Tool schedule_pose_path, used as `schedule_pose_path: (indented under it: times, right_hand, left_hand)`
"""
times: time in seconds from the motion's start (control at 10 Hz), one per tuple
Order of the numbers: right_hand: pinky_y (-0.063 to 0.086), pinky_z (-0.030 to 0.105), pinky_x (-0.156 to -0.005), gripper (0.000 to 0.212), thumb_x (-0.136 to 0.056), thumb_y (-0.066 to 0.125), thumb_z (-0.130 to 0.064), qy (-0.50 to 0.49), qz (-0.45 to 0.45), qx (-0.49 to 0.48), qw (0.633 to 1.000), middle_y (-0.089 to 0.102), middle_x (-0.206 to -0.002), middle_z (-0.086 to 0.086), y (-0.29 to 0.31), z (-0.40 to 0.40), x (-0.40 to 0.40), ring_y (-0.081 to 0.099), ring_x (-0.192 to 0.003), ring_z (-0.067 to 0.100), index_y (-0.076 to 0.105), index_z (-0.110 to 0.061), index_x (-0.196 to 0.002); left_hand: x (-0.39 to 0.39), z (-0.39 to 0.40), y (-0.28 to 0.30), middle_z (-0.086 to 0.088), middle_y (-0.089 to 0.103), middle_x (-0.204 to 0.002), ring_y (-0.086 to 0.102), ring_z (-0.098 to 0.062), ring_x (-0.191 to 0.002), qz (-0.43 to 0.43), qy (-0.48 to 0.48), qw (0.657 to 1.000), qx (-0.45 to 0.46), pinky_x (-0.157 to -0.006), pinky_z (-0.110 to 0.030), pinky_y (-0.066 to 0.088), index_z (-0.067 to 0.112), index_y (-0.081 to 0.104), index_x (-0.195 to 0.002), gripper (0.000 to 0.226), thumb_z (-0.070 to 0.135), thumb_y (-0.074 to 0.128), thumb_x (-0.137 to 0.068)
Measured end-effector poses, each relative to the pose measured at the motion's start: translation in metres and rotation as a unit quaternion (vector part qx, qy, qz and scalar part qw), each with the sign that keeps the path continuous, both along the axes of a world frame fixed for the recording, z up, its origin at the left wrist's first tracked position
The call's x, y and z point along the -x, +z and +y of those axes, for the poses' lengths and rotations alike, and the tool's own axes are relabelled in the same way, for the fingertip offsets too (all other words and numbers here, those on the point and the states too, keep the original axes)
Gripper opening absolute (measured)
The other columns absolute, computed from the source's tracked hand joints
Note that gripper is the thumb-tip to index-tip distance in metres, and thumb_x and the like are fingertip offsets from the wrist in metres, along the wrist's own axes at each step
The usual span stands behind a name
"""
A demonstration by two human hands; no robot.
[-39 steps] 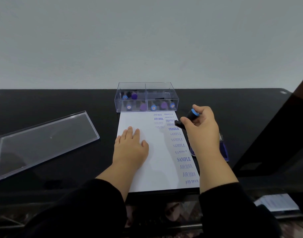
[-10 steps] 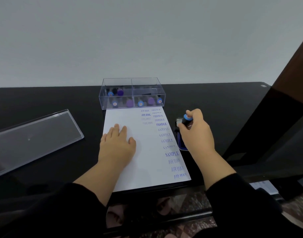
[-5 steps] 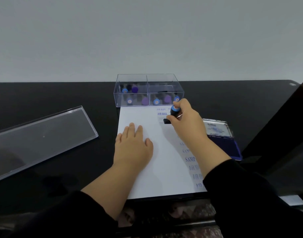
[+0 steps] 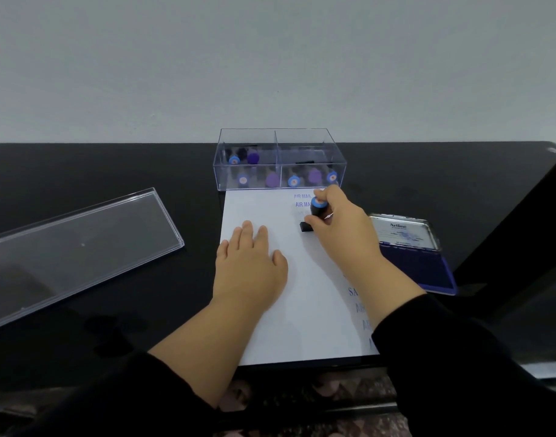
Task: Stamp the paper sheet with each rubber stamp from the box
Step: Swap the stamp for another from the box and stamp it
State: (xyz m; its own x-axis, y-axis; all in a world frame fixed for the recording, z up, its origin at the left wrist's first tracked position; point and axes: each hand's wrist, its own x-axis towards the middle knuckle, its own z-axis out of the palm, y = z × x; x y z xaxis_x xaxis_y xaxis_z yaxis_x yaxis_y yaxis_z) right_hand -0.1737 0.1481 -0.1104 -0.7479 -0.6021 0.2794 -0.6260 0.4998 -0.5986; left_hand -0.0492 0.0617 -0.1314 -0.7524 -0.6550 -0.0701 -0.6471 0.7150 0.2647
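Note:
A white paper sheet (image 4: 305,310) lies on the black table, with blue stamped words down its right side and near its top. My left hand (image 4: 250,266) rests flat on the sheet's left half. My right hand (image 4: 343,225) grips a black rubber stamp with a blue cap (image 4: 317,209), its base down on the upper right part of the paper. A clear two-compartment box (image 4: 280,159) stands just beyond the sheet, holding several blue-capped and purple-capped stamps.
An open blue ink pad (image 4: 418,263) with its lid raised lies right of the paper. The box's clear lid (image 4: 78,247) rests on the table at the left. The table's front edge runs just below the sheet.
My right hand carried the stamp from the ink pad over to the top right of the paper and lowered it onto the sheet. My left hand stayed flat on the paper.

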Motion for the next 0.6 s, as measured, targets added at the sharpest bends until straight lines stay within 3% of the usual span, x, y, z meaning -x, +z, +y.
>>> schedule_pose_path:
  times: [0.6]
  right_hand:
    - [0.044, 0.031, -0.07, 0.03, -0.092, 0.059, -0.023, -0.002, 0.019, -0.009, 1.0, 0.052, -0.089, -0.006, -0.0044, -0.001, 0.0005, 0.051, -0.082, 0.016, 0.049, -0.022, -0.121]
  left_hand:
    - [0.0007, 0.0002, 0.0006, -0.003, -0.007, -0.16, -0.006, -0.019, -0.147, -0.006, -0.001, 1.0, 0.003, -0.117, -0.036, -0.004, 0.02, 0.002, -0.152, 0.057, 0.037, 0.019, -0.101]
